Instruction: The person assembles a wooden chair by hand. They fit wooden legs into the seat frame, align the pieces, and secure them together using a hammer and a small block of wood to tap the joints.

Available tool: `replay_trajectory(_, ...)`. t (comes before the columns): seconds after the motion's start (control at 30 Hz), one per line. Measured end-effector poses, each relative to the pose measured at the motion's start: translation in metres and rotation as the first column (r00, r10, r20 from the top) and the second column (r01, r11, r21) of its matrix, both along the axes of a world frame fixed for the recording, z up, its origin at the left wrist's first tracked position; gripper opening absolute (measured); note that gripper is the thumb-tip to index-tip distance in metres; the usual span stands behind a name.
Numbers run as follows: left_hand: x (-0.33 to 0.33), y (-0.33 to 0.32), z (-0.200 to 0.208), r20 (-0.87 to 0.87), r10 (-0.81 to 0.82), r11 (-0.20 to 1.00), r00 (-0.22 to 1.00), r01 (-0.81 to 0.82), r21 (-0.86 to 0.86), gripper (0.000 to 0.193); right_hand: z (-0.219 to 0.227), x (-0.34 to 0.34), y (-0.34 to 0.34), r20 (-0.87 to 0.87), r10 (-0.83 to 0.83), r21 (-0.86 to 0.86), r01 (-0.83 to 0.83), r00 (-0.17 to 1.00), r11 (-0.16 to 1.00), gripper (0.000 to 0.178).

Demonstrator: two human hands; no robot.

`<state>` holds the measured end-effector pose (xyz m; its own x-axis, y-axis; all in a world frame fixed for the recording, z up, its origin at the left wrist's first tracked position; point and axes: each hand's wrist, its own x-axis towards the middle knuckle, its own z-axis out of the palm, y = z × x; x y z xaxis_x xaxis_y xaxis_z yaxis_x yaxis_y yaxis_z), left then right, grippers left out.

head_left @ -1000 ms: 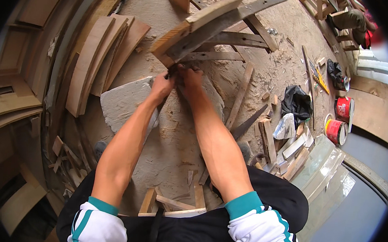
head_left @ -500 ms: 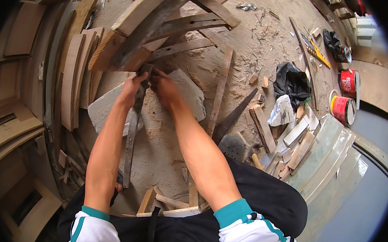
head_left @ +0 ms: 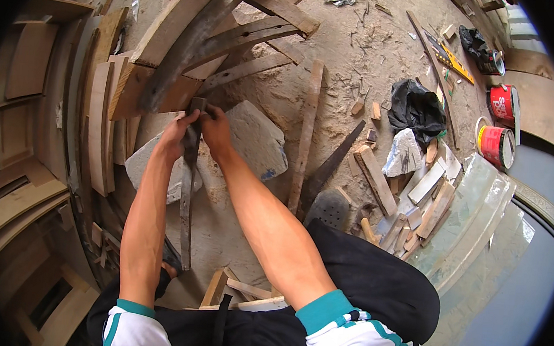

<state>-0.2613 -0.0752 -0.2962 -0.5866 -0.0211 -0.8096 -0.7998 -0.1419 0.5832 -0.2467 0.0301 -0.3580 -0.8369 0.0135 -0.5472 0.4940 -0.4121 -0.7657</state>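
Observation:
A narrow, dark wooden strip (head_left: 186, 211) stands lengthwise before me, its top end close under a wooden frame (head_left: 170, 46) made of thick boards and slats. My left hand (head_left: 175, 135) is closed round the strip near that end, on its left side. From the right, my right hand (head_left: 216, 130) closes on the same end, fingers bent against it; its fingertips are partly hidden. Two rough white blocks, one a pale slab (head_left: 253, 139), lie on the ground beneath my hands.
A handsaw (head_left: 335, 161) and a long batten (head_left: 307, 130) lie to the right. Beyond them are a black plastic bag (head_left: 416, 111), wood offcuts (head_left: 376, 180), a yellow level (head_left: 455, 62), red cans (head_left: 497, 145) and glass sheets (head_left: 466, 218). Curved boards (head_left: 100, 128) lean on the left.
My right hand has come in from beside the strip to its top end and closed there. My left hand still holds the strip. The whole view has shifted slightly.

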Motion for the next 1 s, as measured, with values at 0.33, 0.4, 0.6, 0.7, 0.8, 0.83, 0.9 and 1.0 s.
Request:
replay_trajectory(0.33,0.0,0.009,0.009,-0.037,-0.039,0.982,0.999,0.032,-0.187,0.036,0.009,-0.027,0.009,0.098,0.028,0.299,-0.057,0.995,0.953,0.044)
replay_trajectory(0.4,0.001,0.009,0.007,-0.028,-0.002,0.984,1.0,-0.003,-0.176,0.034,0.02,-0.03,0.01,0.1,0.013,0.358,-0.048,0.995,0.932,0.047)
replay_trajectory(0.6,0.004,-0.001,-0.009,-0.154,-0.027,0.994,0.988,0.01,-0.11,0.024,0.015,-0.039,0.016,-0.088,0.115,0.285,-0.085,0.99,0.955,0.036)
replay_trajectory(0.7,0.004,0.006,-0.006,-0.175,-0.041,0.989,0.984,0.016,-0.144,0.021,0.009,-0.04,0.019,-0.098,0.109,0.199,-0.088,0.989,0.976,0.029)
replay_trajectory(0.8,0.005,0.005,-0.007,-0.197,-0.02,0.991,0.98,-0.007,-0.137,0.023,0.011,-0.037,0.018,-0.104,0.117,0.198,-0.094,0.988,0.976,0.025)
replay_trajectory(0.83,0.008,0.003,-0.008,-0.198,-0.028,0.991,0.98,0.001,-0.136,0.024,0.013,-0.036,0.016,-0.095,0.109,0.222,-0.086,0.989,0.971,0.024)
replay_trajectory(0.9,0.006,0.004,-0.01,-0.21,-0.06,0.991,0.976,0.032,-0.131,0.026,0.006,-0.041,0.014,-0.058,0.062,0.218,-0.048,0.996,0.975,0.025)
replay_trajectory(1.0,0.012,0.001,-0.02,-0.244,-0.021,0.973,0.97,-0.035,-0.226,0.036,0.015,-0.045,0.007,0.027,-0.01,0.188,0.004,1.0,0.982,0.033)
